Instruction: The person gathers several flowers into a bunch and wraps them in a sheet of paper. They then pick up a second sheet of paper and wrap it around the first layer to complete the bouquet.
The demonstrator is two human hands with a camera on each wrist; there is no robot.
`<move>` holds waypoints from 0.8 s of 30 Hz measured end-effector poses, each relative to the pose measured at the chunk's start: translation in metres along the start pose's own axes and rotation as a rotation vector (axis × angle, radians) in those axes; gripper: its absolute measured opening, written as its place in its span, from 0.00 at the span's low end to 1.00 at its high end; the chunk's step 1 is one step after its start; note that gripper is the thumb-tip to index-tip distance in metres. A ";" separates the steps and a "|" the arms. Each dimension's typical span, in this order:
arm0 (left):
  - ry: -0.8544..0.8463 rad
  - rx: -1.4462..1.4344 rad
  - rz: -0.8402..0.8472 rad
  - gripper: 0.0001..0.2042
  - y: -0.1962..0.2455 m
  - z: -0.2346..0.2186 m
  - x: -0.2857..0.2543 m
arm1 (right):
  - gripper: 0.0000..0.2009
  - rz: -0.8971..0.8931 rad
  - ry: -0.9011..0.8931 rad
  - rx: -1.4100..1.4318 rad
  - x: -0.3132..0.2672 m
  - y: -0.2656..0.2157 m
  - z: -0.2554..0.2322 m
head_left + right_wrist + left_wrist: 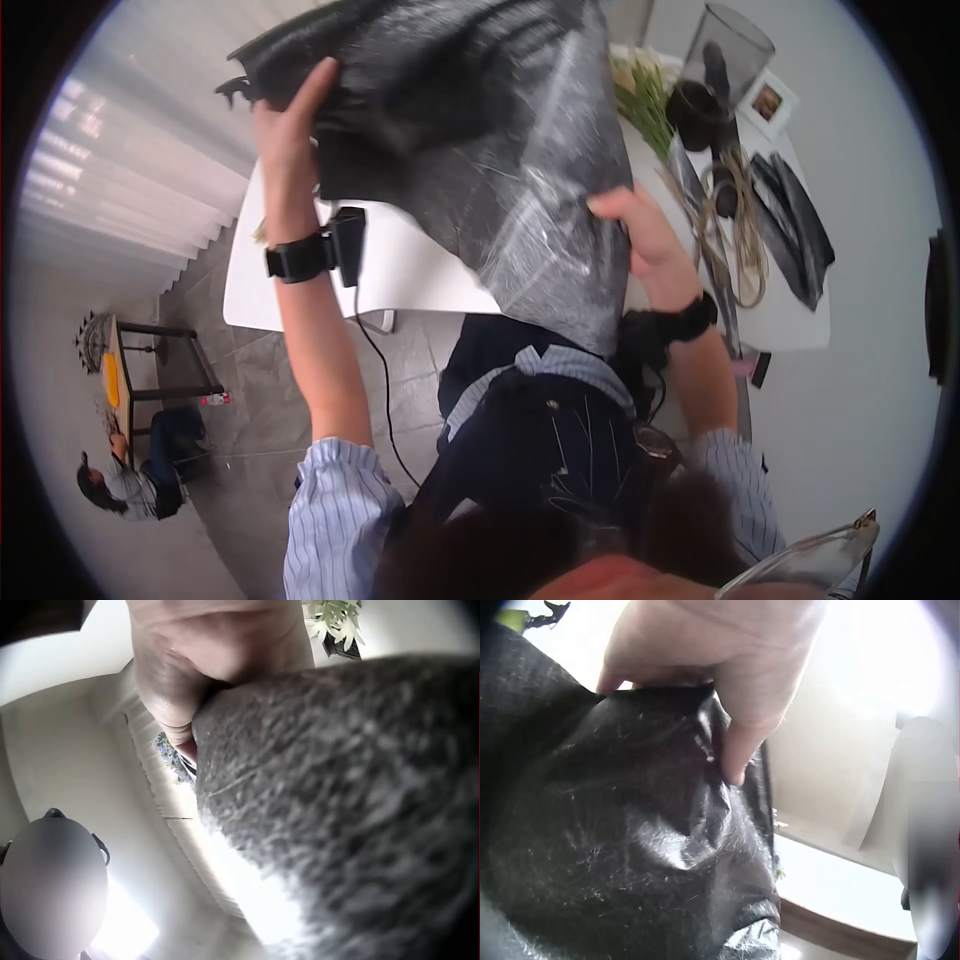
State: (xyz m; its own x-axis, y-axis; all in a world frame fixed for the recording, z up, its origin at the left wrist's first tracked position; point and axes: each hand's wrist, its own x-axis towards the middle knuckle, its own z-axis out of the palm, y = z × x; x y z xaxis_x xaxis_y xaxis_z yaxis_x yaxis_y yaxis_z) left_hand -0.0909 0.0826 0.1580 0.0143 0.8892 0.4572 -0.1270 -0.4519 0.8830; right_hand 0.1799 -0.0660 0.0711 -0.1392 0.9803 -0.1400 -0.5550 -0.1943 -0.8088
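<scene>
A large sheet of shiny, creased black plastic [430,130] is held up in front of the body, over the white table. My left hand [288,150] grips its left edge, thumb on the near face and fingers behind it. In the left wrist view that hand [720,652] pinches the top edge, where the plastic [615,795] wrinkles under the thumb. On the other side my right hand [652,240] grips the right edge, thumb across the front. The plastic [337,787] fills much of the right wrist view, its border tucked into the hand [217,652].
Behind the plastic stands a white table [400,280]. On its right lie green stems [643,95], a clear dark-tinted vase [730,60], a photo frame [768,103], a coil of cord [745,230] and folded black plastic [795,225]. A person [140,485] sits at the lower left.
</scene>
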 end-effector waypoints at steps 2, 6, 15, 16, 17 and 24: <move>0.062 0.020 0.095 0.16 0.001 0.002 -0.004 | 0.19 -0.019 -0.006 0.002 0.007 -0.005 0.001; 0.215 0.070 0.151 0.17 -0.005 -0.010 -0.004 | 0.21 -0.072 -0.010 -0.040 0.015 -0.004 0.000; 0.339 0.416 0.144 0.18 -0.002 -0.057 -0.002 | 0.26 -0.526 0.000 -0.227 0.023 0.017 0.009; 0.521 0.598 0.280 0.25 -0.005 -0.051 -0.010 | 0.26 -0.756 0.099 -0.513 0.032 0.024 0.001; 0.707 0.788 0.322 0.30 0.009 -0.036 -0.024 | 0.24 -0.608 0.137 -0.601 0.022 0.019 0.006; -0.004 -0.361 -0.259 0.20 0.008 0.091 -0.119 | 0.12 -1.154 0.646 -1.543 0.014 0.017 0.061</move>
State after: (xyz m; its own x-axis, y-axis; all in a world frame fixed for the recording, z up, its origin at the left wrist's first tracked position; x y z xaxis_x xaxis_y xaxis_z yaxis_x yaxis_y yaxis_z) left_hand -0.0034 -0.0333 0.1207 0.0950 0.9693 0.2266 -0.4570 -0.1598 0.8750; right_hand 0.1181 -0.0581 0.0902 0.1440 0.5349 0.8326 0.9154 0.2476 -0.3174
